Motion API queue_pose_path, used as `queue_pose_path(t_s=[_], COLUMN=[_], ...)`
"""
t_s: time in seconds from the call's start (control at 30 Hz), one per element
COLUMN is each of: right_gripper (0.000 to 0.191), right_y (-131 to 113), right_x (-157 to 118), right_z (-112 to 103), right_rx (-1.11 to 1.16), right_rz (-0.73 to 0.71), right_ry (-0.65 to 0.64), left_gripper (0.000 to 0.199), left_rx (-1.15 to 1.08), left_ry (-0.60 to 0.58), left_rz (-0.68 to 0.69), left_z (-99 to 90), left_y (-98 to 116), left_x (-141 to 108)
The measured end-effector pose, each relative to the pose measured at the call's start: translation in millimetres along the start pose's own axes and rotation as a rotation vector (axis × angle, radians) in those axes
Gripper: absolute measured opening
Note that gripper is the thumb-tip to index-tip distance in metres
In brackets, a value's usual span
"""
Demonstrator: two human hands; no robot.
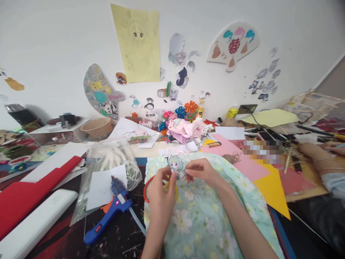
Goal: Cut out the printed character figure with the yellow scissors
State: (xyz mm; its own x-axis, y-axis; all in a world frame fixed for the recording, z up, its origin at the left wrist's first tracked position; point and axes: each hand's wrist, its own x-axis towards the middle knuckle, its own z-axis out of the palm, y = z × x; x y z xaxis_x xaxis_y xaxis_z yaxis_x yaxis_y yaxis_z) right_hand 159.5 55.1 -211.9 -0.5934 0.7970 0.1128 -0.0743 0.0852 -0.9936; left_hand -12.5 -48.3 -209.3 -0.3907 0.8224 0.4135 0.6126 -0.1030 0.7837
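Observation:
A small paper cutout of a cartoon character with green hair point(176, 163) is upright above the flowered green cloth point(210, 225). My left hand point(161, 190) pinches its lower left part between thumb and fingers. At its right edge, the fingertips of my right hand point(202, 171) are closed on the paper. Red and yellow loops point(146, 190), which look like scissor handles, show on both sides of my left hand; whether the hand holds them or they lie beneath it I cannot tell.
To the left lie a blue glue gun point(115, 207) with a lit red light, a clear plastic bag point(115, 154) and a long white case point(40, 226). Crumpled pink cloth point(185, 127) sits behind my hands. At right, another person's arm point(318, 162) rests near pink and yellow sheets point(272, 190).

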Motion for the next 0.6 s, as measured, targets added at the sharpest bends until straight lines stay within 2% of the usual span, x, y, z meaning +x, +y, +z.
queue_pose_path(t_s=[0.23, 0.33, 0.6], right_gripper=[0.043, 0.039, 0.043], right_y=[9.0, 6.5, 4.1], right_x=[0.7, 0.1, 0.0], right_z=[4.8, 7.6, 5.6], right_rx=[-0.042, -0.063, -0.030], right_rz=[-0.026, -0.011, 0.015], right_ry=[0.095, 0.059, -0.009], left_gripper=[0.024, 0.023, 0.027], left_rx=[-0.095, -0.126, -0.221], left_ry=[-0.159, -0.207, -0.278], left_rz=[0.007, 0.010, -0.008], left_z=[-0.2, 1.3, -0.2], left_y=[2.5, 3.6, 2.9], left_x=[-2.7, -3.5, -3.4])
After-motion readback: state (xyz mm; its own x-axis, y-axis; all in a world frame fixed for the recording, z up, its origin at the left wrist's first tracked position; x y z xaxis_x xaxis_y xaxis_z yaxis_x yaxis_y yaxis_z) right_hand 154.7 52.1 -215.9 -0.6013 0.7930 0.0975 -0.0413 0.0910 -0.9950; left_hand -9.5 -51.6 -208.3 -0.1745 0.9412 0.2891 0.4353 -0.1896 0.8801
